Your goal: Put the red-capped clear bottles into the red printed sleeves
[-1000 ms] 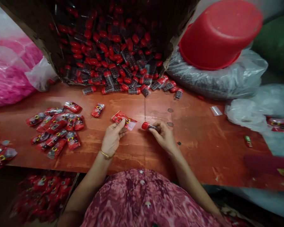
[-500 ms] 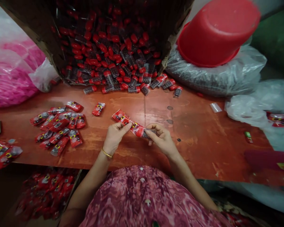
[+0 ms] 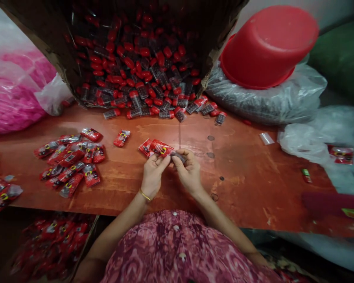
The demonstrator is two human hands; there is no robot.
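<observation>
My left hand (image 3: 152,175), with a gold bangle at the wrist, pinches a red printed plastic sleeve (image 3: 163,149) over the middle of the table. From the sleeve's right end a small clear container with dark contents (image 3: 178,156) sticks out, pinched between the thumb and fingers of my right hand (image 3: 188,169). The container's other end is hidden by the sleeve and my fingers. Just beyond my left fingers is another red printed sleeve (image 3: 145,146); whether my hand touches it I cannot tell. A single red packet (image 3: 122,138) lies farther left.
A cardboard box (image 3: 224,43) on its side spills red-capped containers (image 3: 141,89) onto the table (image 3: 253,188). Red packets (image 3: 71,157) are piled at left. A red bucket (image 3: 271,47) rests upside down on a plastic bag (image 3: 262,104). Pink-filled bags (image 3: 14,94) stand far left.
My hands have come closer together, my right hand moving left with the container. Its red end, visible in the sleeve before, is now hidden, and less of the container shows.
</observation>
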